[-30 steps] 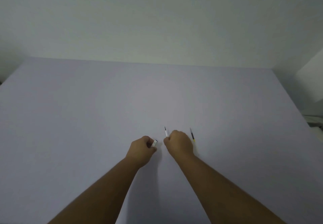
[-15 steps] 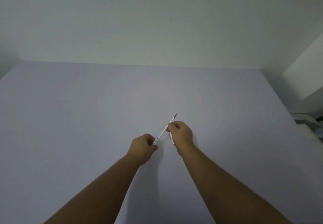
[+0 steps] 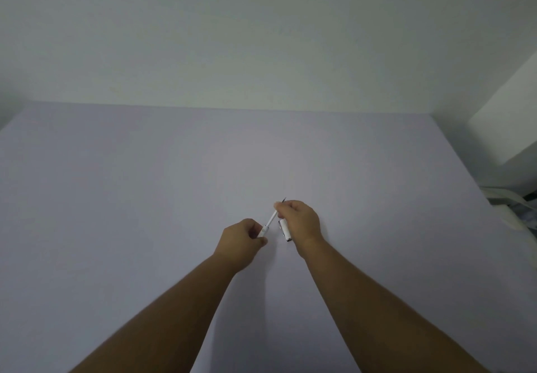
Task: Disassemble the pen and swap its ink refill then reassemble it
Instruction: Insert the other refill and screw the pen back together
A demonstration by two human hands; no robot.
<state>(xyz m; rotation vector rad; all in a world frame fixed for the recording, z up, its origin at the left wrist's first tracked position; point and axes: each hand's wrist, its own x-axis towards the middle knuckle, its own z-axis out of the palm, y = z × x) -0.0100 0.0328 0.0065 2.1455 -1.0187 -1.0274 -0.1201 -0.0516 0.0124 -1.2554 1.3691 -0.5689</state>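
Above the desk (image 3: 145, 198), the refill (image 3: 271, 219) now bridges both closed grips, left hand (image 3: 241, 241) on the barrel, right hand (image 3: 300, 220) also keeping the cap (image 3: 285, 229), so insertion has begun.

My pale lilac smooth flat tabletop (image 3: 145, 198), plain off-white wall (image 3: 261, 38) behind it, white boxy block (image 3: 505, 128) at far right, pale clutter (image 3: 514, 207) below it, blurred.

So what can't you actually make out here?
- Head view: where the refill meets the left hand is hidden by the fingers.
- White pen piece: partly behind the right hand; which part it is cannot be told.
- Clutter at the right edge: cut off.
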